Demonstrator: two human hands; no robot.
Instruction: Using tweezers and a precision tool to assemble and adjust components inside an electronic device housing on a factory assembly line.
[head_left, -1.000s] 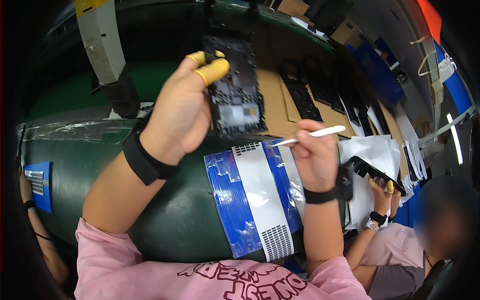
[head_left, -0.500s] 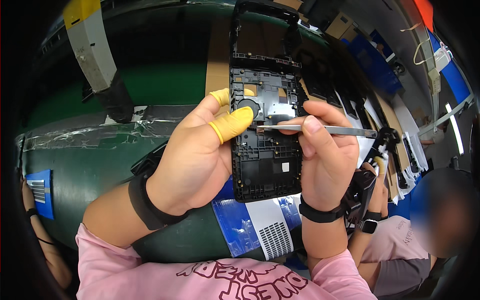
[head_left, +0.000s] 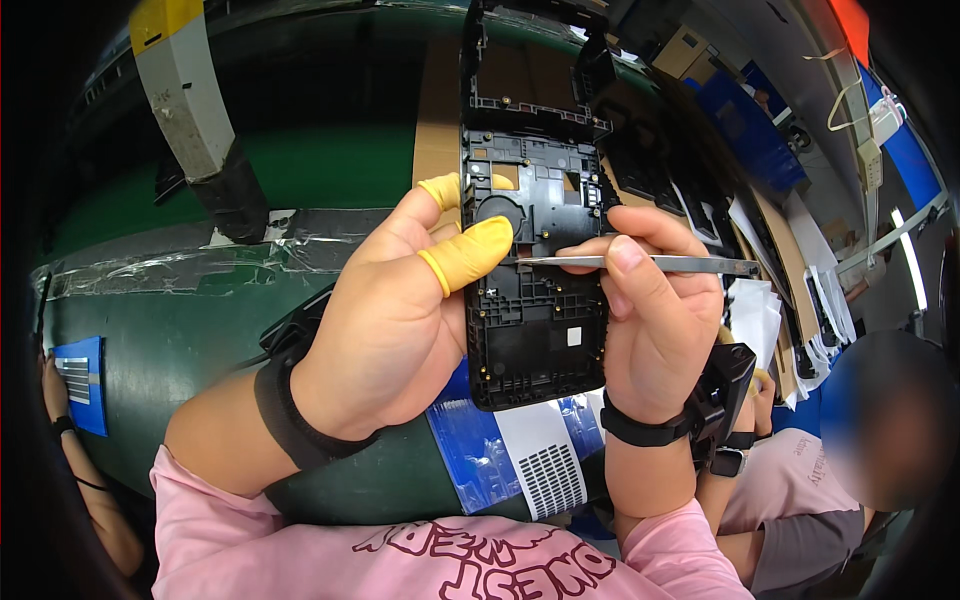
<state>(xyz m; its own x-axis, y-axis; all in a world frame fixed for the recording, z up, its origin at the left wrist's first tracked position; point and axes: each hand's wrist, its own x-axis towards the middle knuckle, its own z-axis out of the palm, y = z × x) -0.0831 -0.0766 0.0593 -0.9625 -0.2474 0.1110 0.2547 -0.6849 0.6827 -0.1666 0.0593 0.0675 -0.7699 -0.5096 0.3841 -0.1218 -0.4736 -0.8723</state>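
A black plastic device housing (head_left: 540, 355), long and upright with an open frame at its top, is held up by my left hand (head_left: 385, 310). Yellow finger cots cover that hand's thumb and a finger; the thumb presses on the housing's ribbed inner face. Metal tweezers (head_left: 640, 263) lie nearly level in my right hand (head_left: 660, 310), pinched between thumb and fingers. Their tips rest at the middle of the housing, beside my left thumb. Whether the tips grip a small part there, I cannot make out. A small white square (head_left: 574, 337) sits low on the housing.
Below the housing, a blue sheet with a printed white label (head_left: 550, 465) lies on the green bench (head_left: 190, 330). A grey post (head_left: 185, 110) rises at left. Black parts and papers (head_left: 755, 310) line the right side, where a co-worker (head_left: 800, 480) sits close.
The housing has tilted and shifted slightly, its lower edge a little further down. My hands keep nearly the same place and grip. At right, the co-worker's hands have moved lower.
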